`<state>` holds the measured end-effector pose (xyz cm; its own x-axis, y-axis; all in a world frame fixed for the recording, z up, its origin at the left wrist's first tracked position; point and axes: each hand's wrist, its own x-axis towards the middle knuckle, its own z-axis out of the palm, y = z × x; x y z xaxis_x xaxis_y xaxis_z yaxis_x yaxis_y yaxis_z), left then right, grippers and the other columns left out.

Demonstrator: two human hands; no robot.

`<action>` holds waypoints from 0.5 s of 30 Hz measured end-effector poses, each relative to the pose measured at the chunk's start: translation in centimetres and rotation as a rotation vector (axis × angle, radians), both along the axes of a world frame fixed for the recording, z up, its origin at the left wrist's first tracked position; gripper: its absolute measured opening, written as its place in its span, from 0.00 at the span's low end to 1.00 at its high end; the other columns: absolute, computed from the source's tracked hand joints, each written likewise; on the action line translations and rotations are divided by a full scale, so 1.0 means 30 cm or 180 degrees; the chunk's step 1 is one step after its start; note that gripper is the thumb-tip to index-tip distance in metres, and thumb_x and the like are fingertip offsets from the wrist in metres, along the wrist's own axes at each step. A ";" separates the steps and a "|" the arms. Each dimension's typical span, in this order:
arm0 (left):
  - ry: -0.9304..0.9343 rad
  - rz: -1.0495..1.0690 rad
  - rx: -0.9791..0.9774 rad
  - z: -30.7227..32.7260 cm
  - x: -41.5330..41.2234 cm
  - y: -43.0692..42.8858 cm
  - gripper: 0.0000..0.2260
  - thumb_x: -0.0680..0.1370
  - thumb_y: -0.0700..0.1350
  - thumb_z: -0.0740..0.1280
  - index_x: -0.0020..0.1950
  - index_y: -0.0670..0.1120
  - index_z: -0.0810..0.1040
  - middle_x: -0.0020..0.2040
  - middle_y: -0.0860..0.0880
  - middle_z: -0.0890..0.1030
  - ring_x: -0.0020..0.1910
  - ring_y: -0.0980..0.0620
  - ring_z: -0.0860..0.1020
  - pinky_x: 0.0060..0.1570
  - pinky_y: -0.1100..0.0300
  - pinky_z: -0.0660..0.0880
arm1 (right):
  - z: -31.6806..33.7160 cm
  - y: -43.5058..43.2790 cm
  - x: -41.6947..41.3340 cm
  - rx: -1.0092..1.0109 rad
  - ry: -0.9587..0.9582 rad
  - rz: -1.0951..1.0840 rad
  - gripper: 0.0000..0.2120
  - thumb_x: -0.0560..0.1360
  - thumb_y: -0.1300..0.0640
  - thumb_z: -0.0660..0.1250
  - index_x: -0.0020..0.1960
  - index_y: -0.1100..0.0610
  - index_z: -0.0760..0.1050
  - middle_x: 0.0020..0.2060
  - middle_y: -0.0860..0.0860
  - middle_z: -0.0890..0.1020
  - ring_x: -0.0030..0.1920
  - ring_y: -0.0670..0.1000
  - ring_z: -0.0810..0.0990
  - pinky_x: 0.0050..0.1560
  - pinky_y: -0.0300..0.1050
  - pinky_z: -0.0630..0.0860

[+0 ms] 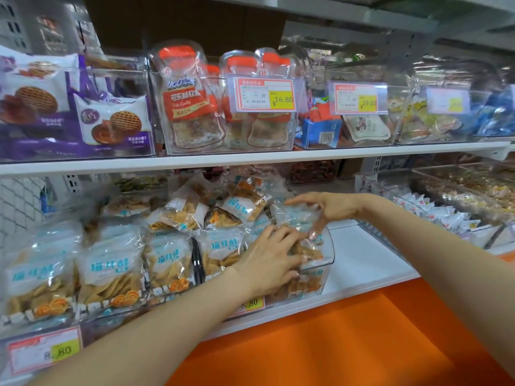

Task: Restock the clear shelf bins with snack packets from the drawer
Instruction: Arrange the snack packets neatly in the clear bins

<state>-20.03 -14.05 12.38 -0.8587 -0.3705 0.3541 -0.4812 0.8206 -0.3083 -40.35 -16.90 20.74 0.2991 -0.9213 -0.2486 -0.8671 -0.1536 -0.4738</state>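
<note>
On the lower shelf a clear bin (328, 260) holds clear snack packets with blue lettering and orange swirl crisps. My right hand (327, 208) grips one such packet (296, 218) by its top right edge, above the bin's right end. My left hand (274, 259) lies flat with fingers spread on the packets in the bin, just below that packet. More of the same packets (111, 271) fill the bins to the left and pile up behind (184, 213). The drawer is not in view.
The upper shelf (250, 158) carries clear bins of purple waffle packs (111, 123), red cola-candy bags (189, 104) and mixed sweets (362, 126), with price tags. White-wrapped snacks (443, 215) fill bins at the right. Bare white shelf (362, 257) lies right of the bin; an orange front (334, 344) below.
</note>
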 end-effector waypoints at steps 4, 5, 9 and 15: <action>-0.0053 0.0041 0.0040 -0.008 0.022 0.020 0.16 0.65 0.53 0.76 0.51 0.52 0.83 0.67 0.42 0.73 0.65 0.42 0.73 0.61 0.47 0.71 | -0.035 -0.031 0.032 -0.0734 0.0602 0.0062 0.38 0.64 0.63 0.76 0.70 0.45 0.67 0.67 0.50 0.69 0.67 0.51 0.67 0.65 0.40 0.61; 0.0002 0.0016 0.0086 -0.012 0.029 0.024 0.15 0.65 0.50 0.75 0.51 0.52 0.83 0.67 0.42 0.73 0.65 0.41 0.72 0.61 0.47 0.71 | -0.044 -0.035 0.034 -0.0925 0.0757 0.0086 0.37 0.65 0.61 0.77 0.70 0.45 0.68 0.67 0.50 0.70 0.66 0.52 0.68 0.64 0.40 0.62; -0.0010 0.0049 0.0329 0.010 0.031 0.055 0.19 0.76 0.42 0.63 0.67 0.51 0.73 0.75 0.45 0.57 0.73 0.45 0.53 0.72 0.49 0.51 | -0.078 -0.038 0.036 -0.1480 0.1569 0.0032 0.35 0.68 0.49 0.74 0.71 0.39 0.64 0.69 0.50 0.69 0.68 0.54 0.65 0.66 0.48 0.61; 0.0106 -0.0031 0.0082 0.014 0.095 0.099 0.18 0.72 0.48 0.70 0.62 0.50 0.77 0.66 0.46 0.72 0.66 0.46 0.68 0.68 0.52 0.62 | -0.040 0.027 0.063 -0.1303 0.1303 0.0098 0.38 0.67 0.56 0.72 0.74 0.47 0.61 0.72 0.52 0.64 0.70 0.54 0.61 0.71 0.47 0.57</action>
<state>-17.18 -11.07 12.82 -0.8501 -0.3717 0.3731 -0.4830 0.8327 -0.2710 -38.47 -16.09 19.54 0.2818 -0.9592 0.0252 -0.9595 -0.2818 0.0024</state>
